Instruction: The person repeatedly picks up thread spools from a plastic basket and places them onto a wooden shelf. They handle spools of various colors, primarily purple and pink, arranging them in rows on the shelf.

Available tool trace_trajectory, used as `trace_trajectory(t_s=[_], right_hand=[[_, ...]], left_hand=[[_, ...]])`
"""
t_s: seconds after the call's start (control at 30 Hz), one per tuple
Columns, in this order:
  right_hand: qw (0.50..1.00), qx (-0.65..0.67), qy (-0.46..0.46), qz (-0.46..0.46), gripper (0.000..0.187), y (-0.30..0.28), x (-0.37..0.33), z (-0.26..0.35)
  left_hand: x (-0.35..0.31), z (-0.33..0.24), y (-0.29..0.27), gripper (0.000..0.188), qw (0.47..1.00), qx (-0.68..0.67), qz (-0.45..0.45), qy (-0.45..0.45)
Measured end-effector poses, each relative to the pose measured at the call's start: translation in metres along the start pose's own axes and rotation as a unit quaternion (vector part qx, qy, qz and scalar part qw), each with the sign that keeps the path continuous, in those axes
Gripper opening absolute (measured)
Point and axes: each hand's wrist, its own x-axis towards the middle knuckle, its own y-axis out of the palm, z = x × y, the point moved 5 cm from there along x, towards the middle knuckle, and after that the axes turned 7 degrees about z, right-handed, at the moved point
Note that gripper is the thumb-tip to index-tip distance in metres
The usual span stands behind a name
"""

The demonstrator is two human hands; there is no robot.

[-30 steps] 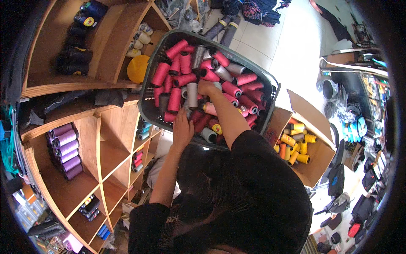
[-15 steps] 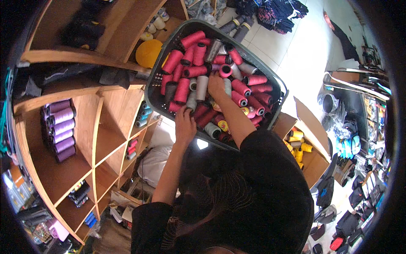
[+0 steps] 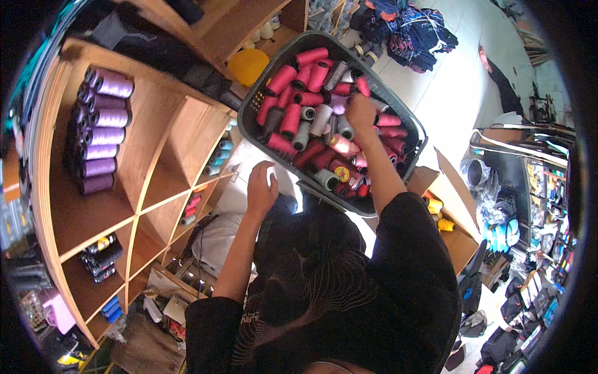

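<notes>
A dark green plastic basket [image 3: 408,168] holds many cone spools of thread, mostly pink and red, with some grey, white and dark ones. Down among the spools on its right side is my right hand [image 3: 361,113], smeared by motion, its fingers hidden. Close to it lie a lilac spool [image 3: 338,104] and a light grey spool [image 3: 322,119]. My left hand [image 3: 262,189] hangs outside the basket's near left edge, fingers apart, with nothing in it.
Wooden cubby shelves [image 3: 140,181] stand on the left, with a stack of purple spools [image 3: 103,134] in one. A yellow round thing [image 3: 247,67] sits beside the basket. On the right is a cardboard box [image 3: 458,240] with yellow spools [image 3: 445,224]. Dark clothes [image 3: 418,37] lie on the floor.
My left hand has come off the basket's edge and moved down and outward. My right hand has shifted right and up over the spools. The view has turned, so the basket sits farther right.
</notes>
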Motion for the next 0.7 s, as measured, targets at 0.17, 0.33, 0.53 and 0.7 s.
trace_trajectory(t_s=[0.17,0.33,0.53,0.7], right_hand=[[0.987,0.157,-0.018,-0.008,0.023,-0.095,-0.040,0.002],[0.951,0.242,-0.177,0.078,0.027,-0.146,-0.099,0.075],[0.877,0.357,-0.292,0.132,0.036,-0.160,-0.143,0.211],[0.837,0.409,-0.363,0.016,0.069,-0.150,-0.153,0.294]], left_hand=[[-0.016,0.020,-0.019,0.027,0.997,-0.052,-0.043,-0.045],[0.006,-0.013,-0.051,0.054,0.985,-0.169,-0.013,-0.040],[0.018,-0.042,-0.102,0.072,0.991,-0.115,0.052,-0.039],[-0.008,-0.009,-0.177,0.064,0.954,-0.162,-0.234,-0.094]])
